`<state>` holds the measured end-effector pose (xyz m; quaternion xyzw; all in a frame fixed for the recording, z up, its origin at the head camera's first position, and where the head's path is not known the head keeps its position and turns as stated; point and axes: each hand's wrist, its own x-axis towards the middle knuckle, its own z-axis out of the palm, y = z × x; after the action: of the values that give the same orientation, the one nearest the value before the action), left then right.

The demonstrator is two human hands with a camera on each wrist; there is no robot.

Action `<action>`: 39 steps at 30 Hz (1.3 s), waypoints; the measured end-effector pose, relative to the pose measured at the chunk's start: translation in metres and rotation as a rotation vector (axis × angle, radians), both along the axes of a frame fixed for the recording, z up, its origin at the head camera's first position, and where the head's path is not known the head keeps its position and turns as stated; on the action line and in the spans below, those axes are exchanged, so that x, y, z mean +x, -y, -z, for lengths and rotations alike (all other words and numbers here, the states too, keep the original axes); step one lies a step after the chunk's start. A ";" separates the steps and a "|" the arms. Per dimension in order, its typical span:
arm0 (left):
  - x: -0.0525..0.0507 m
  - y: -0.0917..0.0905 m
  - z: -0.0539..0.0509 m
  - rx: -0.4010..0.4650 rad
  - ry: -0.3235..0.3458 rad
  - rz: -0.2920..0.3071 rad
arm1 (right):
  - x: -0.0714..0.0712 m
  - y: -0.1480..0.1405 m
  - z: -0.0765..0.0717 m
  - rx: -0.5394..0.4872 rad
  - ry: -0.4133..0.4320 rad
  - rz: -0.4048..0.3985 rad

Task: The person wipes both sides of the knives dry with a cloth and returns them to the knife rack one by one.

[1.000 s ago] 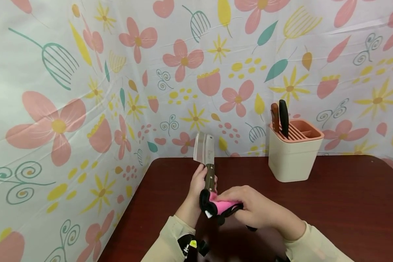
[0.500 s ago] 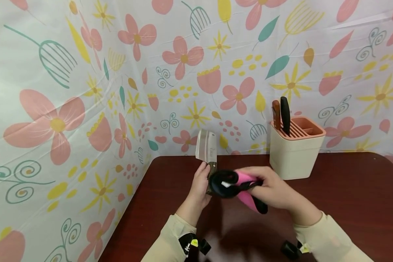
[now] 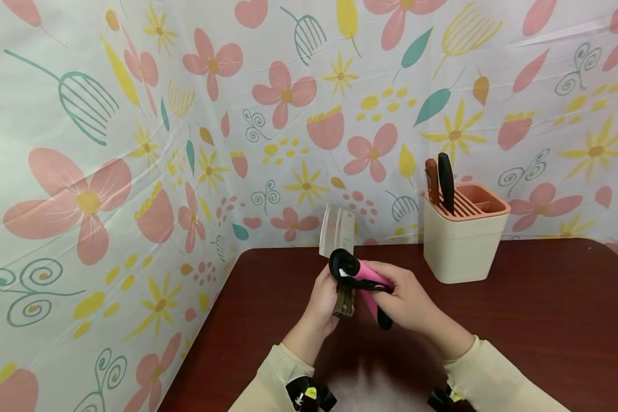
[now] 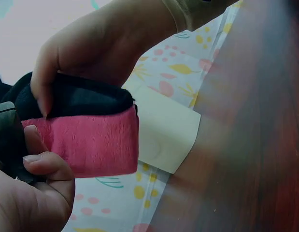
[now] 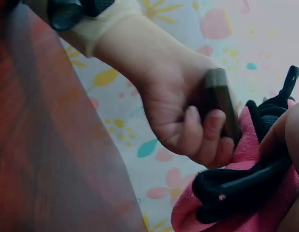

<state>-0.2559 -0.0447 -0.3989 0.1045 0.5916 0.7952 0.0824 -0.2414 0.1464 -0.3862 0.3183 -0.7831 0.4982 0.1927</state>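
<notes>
A cleaver stands with its broad steel blade (image 3: 338, 229) upward, and my left hand (image 3: 321, 300) grips its dark wooden handle (image 3: 343, 303). The right wrist view shows my left fingers curled round that handle (image 5: 221, 101). My right hand (image 3: 407, 300) holds a folded pink cloth (image 3: 373, 280) with black trim and a black loop. In the head view, the cloth covers the lower blade and upper handle; whether it touches the blade is hard to tell. The left wrist view has the cloth (image 4: 96, 145) beside my left fingertips, with my right hand (image 4: 91, 58) above it.
A cream knife block (image 3: 463, 249) with a coral slotted top stands at the back right of the dark red table (image 3: 556, 309). A brown-handled knife (image 3: 432, 182) and a black-handled one (image 3: 446, 182) stick out of it. Floral sheeting (image 3: 288, 143) lines the back and left.
My right hand with the cloth first moved up and right off the lower handle, then back left over the cleaver near the blade's base. The cleaver shifted slightly right.
</notes>
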 end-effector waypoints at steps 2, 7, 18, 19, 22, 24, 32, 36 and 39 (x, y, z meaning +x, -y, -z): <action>0.001 -0.002 0.000 -0.002 0.000 -0.004 | 0.003 0.002 0.001 0.011 0.002 -0.020; 0.001 -0.002 -0.004 -0.011 0.002 -0.010 | 0.004 0.002 0.000 0.043 -0.017 -0.017; -0.004 -0.001 -0.002 0.017 -0.040 -0.039 | 0.006 0.001 -0.004 0.144 -0.128 -0.038; -0.004 -0.001 -0.001 0.024 -0.039 -0.044 | 0.007 0.001 -0.004 0.152 -0.131 -0.043; -0.004 -0.001 0.001 0.051 -0.032 -0.053 | 0.009 0.002 -0.005 0.164 -0.131 -0.070; -0.005 -0.001 0.002 0.080 -0.022 -0.060 | 0.010 0.002 -0.005 0.167 -0.131 -0.090; -0.004 0.003 0.007 0.074 0.094 -0.113 | 0.014 0.004 -0.008 0.156 -0.118 -0.178; -0.004 0.004 0.009 0.081 0.094 -0.120 | 0.015 0.005 -0.010 0.148 -0.129 -0.222; -0.004 0.004 0.009 0.086 0.107 -0.129 | 0.016 0.006 -0.009 0.153 -0.114 -0.239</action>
<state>-0.2597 -0.0488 -0.4083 0.0271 0.5571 0.8280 0.0577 -0.2258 0.1409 -0.3768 0.4511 -0.7630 0.4375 0.1513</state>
